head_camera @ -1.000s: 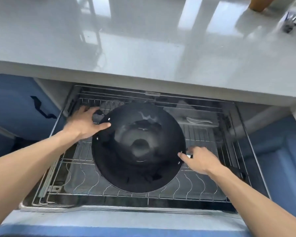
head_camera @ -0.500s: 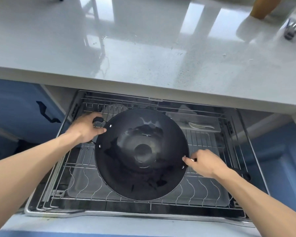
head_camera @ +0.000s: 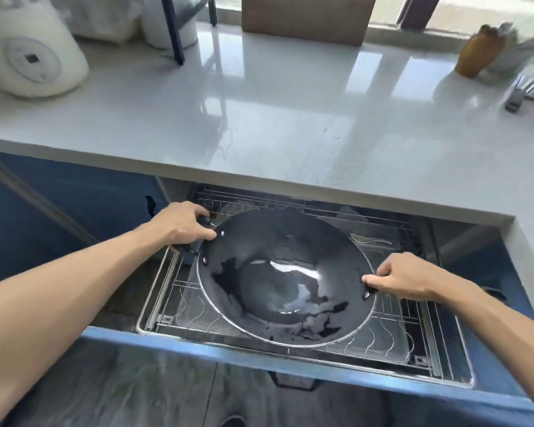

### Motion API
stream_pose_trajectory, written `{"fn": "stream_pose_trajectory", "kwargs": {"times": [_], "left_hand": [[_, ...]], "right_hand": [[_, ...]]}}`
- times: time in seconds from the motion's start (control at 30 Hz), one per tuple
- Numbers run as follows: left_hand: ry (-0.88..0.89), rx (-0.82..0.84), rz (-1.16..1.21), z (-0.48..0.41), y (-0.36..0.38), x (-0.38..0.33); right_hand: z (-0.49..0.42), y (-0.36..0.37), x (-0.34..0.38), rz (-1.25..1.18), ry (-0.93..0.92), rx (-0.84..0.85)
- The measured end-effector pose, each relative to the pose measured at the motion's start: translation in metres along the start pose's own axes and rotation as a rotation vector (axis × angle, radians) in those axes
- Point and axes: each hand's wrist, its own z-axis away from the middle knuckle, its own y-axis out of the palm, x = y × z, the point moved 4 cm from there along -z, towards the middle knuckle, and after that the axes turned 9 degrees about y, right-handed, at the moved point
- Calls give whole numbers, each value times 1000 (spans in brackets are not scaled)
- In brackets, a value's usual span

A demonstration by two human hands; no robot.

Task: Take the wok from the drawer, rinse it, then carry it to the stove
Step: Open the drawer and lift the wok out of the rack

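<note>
A large black wok [head_camera: 285, 280] with a shiny inside sits over the wire rack of the open blue drawer [head_camera: 293, 360]. My left hand [head_camera: 179, 224] is closed around the wok's black handle at its upper left rim. On the opposite side, my right hand [head_camera: 406, 277] grips the right rim, thumb pressed on the edge. The wok looks held level between both hands, just above the rack; whether it touches the rack cannot be told.
A glossy grey countertop [head_camera: 275, 118] overhangs the drawer's back. On it stand a white appliance [head_camera: 28, 53] at far left, a brown board [head_camera: 305, 16] at the back, an orange-brown holder [head_camera: 478, 53] and metal utensils [head_camera: 524, 90] at right. Blue cabinet fronts [head_camera: 59, 204] flank the drawer.
Both hands have closed on the wok: the left wrapped the handle, the right took the rim. My head has risen, so more of the counter shows.
</note>
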Motion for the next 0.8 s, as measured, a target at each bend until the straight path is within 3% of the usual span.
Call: {"fn": "stream_pose_trajectory", "kwargs": {"times": [0.27,0.8], "left_hand": [[-13,-3,3,68,-63,-37],[36,-416,78,134,-204,-141]], "right_hand": [[82,-69,-1,-25,-1,87],[170,-236,-28,-71,-43,-301]]}}
